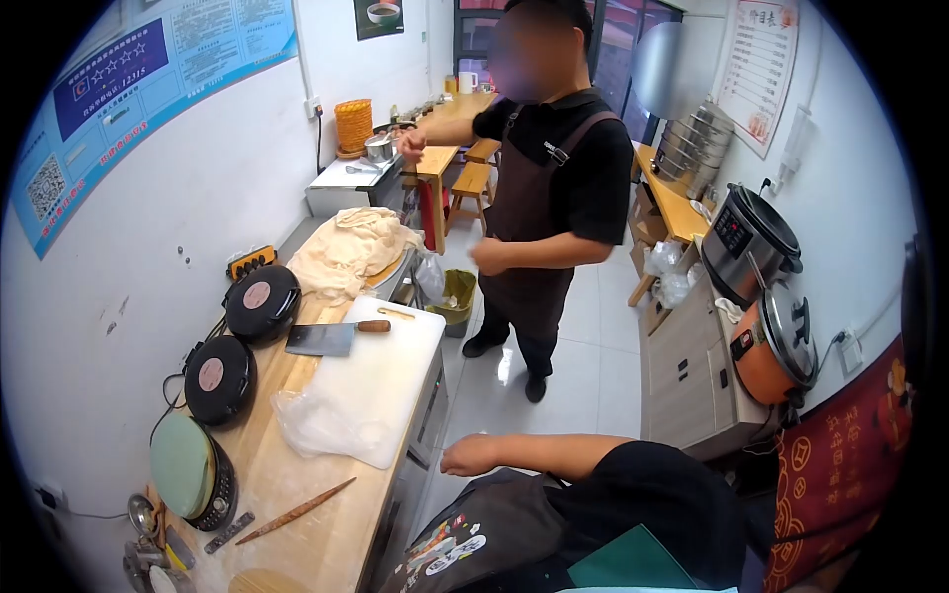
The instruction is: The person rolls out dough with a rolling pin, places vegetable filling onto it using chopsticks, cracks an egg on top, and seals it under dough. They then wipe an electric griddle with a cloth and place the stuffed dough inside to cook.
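Note:
My right hand point(472, 456) is held in front of my apron, off the right edge of the worktable, with its fingers curled in. Nothing shows in it, and it touches nothing that I can see. My left hand is out of view. Nearest on the table is a white cutting board point(371, 371), with a crumpled clear plastic bag point(321, 423) on its near end. A cleaver point(324, 339) lies across the board's left edge, its wooden handle on the board. Closer to me, a tapered wooden rolling pin point(297, 510) rests on the wooden tabletop point(341, 534).
Two round black electric pans point(262, 301) and a green-lidded one point(183, 463) line the wall side. Cream cloth point(351, 247) covers something beyond the board. Another person point(544, 178) in an apron stands across the aisle. Cookers point(776, 341) stand on a cabinet point(682, 371) at right.

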A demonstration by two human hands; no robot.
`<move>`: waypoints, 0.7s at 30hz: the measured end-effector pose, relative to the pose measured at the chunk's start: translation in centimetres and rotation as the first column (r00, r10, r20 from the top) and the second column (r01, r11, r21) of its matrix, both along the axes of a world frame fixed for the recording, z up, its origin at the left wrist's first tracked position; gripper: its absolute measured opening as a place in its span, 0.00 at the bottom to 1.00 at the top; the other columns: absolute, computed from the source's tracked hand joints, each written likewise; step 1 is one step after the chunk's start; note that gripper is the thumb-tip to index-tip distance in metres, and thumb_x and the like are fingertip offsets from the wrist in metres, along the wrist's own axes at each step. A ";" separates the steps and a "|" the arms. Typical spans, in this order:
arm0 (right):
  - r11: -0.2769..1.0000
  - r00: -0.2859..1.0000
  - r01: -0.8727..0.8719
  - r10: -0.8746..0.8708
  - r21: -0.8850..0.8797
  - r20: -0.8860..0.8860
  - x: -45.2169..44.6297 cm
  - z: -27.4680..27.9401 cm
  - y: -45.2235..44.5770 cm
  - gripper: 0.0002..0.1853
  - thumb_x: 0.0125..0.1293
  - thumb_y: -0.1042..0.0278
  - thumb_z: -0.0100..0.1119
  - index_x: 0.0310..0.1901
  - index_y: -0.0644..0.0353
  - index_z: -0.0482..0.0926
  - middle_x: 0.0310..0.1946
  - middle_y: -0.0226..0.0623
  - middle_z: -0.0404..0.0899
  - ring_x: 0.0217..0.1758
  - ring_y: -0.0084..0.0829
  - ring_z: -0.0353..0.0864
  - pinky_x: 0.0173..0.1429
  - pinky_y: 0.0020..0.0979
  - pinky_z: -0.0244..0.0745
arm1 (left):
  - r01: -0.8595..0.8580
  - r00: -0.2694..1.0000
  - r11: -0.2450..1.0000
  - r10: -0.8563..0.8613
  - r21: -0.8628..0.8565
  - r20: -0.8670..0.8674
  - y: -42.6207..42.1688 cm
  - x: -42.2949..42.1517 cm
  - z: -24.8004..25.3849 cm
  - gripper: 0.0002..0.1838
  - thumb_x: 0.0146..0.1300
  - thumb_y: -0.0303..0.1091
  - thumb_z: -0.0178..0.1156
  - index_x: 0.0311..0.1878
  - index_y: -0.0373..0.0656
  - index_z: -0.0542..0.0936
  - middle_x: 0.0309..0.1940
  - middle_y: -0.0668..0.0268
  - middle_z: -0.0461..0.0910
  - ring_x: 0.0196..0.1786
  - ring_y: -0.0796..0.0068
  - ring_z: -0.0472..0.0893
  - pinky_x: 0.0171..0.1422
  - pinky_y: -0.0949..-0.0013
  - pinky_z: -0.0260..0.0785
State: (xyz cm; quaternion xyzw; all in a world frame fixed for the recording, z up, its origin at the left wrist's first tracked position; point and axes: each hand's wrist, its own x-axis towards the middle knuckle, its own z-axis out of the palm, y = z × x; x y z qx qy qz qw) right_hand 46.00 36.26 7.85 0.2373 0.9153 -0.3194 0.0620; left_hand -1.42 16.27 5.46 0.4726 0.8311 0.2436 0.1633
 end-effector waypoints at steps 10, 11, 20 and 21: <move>0.999 0.999 -0.033 0.035 -0.039 0.035 -4.7 -1.5 -2.3 0.16 0.73 0.57 0.52 0.53 0.55 0.82 0.48 0.44 0.83 0.52 0.48 0.82 0.54 0.48 0.78 | -0.211 0.898 0.966 0.129 0.152 0.421 -4.7 2.3 -3.6 0.24 0.74 0.38 0.54 0.67 0.35 0.72 0.63 0.51 0.77 0.63 0.59 0.77 0.72 0.54 0.68; 0.997 0.997 -0.058 0.061 -0.058 0.051 -5.6 -1.5 -2.5 0.16 0.73 0.57 0.53 0.53 0.55 0.82 0.48 0.44 0.83 0.52 0.48 0.82 0.54 0.48 0.78 | -0.281 0.861 0.947 0.178 0.154 0.477 -6.0 2.3 -4.3 0.24 0.75 0.38 0.54 0.68 0.35 0.72 0.63 0.51 0.77 0.63 0.59 0.77 0.72 0.54 0.68; 0.895 0.895 -0.446 0.446 0.007 -0.003 -12.8 -2.6 1.9 0.14 0.70 0.57 0.54 0.44 0.56 0.84 0.41 0.45 0.84 0.47 0.50 0.83 0.50 0.49 0.77 | -0.937 0.200 0.347 0.407 0.052 0.891 -25.0 11.0 -13.2 0.25 0.76 0.38 0.51 0.69 0.33 0.70 0.64 0.51 0.77 0.63 0.59 0.77 0.72 0.54 0.68; 0.872 0.872 -0.489 0.489 0.010 -0.016 -13.4 -2.6 2.8 0.14 0.70 0.57 0.55 0.45 0.56 0.83 0.42 0.45 0.85 0.48 0.50 0.84 0.51 0.49 0.77 | -0.970 0.149 0.235 0.355 0.066 0.923 -27.8 13.3 -14.5 0.25 0.76 0.38 0.51 0.69 0.32 0.70 0.64 0.51 0.77 0.64 0.59 0.77 0.72 0.54 0.68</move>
